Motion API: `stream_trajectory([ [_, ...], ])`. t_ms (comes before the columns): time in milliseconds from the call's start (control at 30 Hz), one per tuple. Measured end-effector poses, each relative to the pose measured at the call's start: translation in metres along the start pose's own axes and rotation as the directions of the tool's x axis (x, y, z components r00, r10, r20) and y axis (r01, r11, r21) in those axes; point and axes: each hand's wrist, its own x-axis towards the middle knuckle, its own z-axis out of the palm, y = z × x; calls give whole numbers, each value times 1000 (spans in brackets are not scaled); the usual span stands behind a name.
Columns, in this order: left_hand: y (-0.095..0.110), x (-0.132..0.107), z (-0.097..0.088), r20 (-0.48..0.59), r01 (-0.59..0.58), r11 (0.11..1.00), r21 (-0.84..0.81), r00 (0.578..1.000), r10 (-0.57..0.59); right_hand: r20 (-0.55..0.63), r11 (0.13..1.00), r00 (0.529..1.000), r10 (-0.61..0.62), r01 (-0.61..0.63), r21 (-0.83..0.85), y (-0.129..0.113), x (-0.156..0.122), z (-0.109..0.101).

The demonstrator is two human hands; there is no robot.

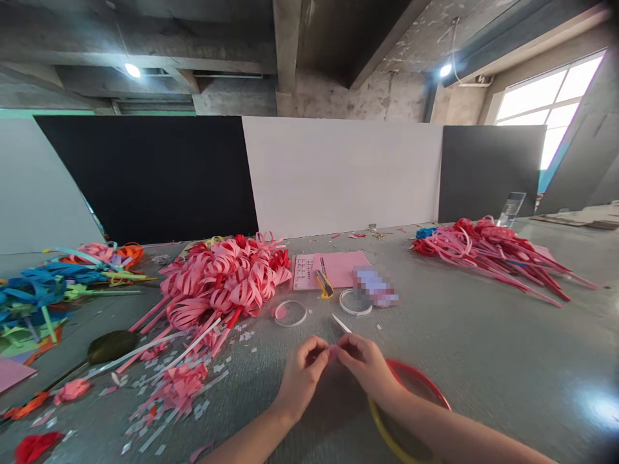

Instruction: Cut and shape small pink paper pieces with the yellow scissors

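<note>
While pinching from both sides, gripping one small pink piece [332,352] in closed fingertips, with the left hand [300,374] on one flank and the right hand [366,364] on the other. Sitting squarely in the middle, right at the meeting point, nearer to neither! Too well covered by fingers to show a long axis, so cannot tell the lie of it. Held above or against the grey table [493,361], cannot tell which, and centred low in the view. Just past the right knuckles, spotting a pointed white strip [341,323], slanting away and to the left, with near end hidden by the right hand: clearly closer to right than to left. Further out, facing a left tape ring [290,325] and a right tape ring [356,314], lying flat, roughly one beyond each hand, free of any grip. Close under the right forearm [442,426], catching a curved red band [426,376], clear of the fingers.
</note>
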Motion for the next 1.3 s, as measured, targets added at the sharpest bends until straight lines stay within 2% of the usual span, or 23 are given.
stream_trajectory([
  [200, -3, 2, 0, -14, 2, 1000, -9, 1000, -3, 2, 1000, 1000, 0, 0, -20, -3, -1, -1],
  [400, -6, 3, 0, 68, 22, 999, -29, 997, -20, -11, 1000, 1000, 20, -20, 12, -1, 1, -1],
  [667, -9, 3, 1, 70, 11, 1000, -27, 998, -9, -10, 999, 1000, 10, -10, 35, 0, 1, 0],
  [900, -10, 2, 0, 84, 0, 1000, 18, 996, -2, -17, 1000, 1000, 11, -12, -22, -2, 0, 0],
  [1167, -11, 4, 2, -6, 54, 996, 65, 999, -54, -63, 1000, 998, 21, -21, -8, -3, -2, 1],
  [1300, -11, 4, 2, 1, 37, 998, 60, 999, -38, -78, 1000, 997, 25, -26, -16, -1, 0, 1],
])
